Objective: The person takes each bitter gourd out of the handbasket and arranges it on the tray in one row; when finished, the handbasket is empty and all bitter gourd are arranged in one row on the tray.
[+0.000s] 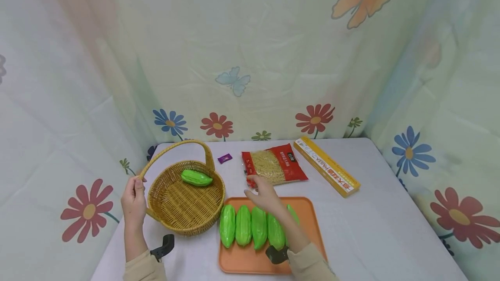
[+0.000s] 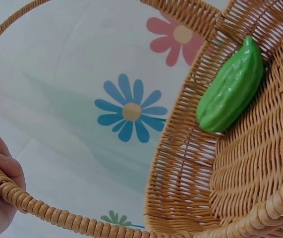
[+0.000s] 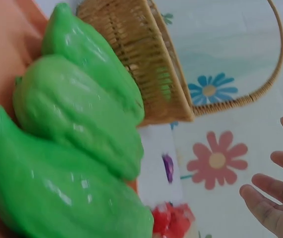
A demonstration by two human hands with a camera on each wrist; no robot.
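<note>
My left hand (image 1: 134,198) grips the handle (image 2: 57,214) of a round wicker basket (image 1: 187,229) at the left of the table. Inside the basket, against its far wall, lies one glossy green vegetable (image 1: 196,178) that looks like a bitter melon; the left wrist view shows its bumpy skin. My right hand (image 1: 265,194) hovers with spread fingers and holds nothing, between an orange tray (image 1: 254,266) and a red pasta bag (image 1: 289,164). Several more green vegetables (image 1: 244,225) lie side by side on the tray, the rightmost partly hidden by my right forearm.
A small purple packet (image 1: 225,158) lies behind the basket. Right of the pasta bag, a long yellow pasta box (image 1: 327,166) lies at a slant. A curtain (image 1: 265,55) printed with flowers and butterflies surrounds the white-covered table (image 1: 375,224) at the back and sides.
</note>
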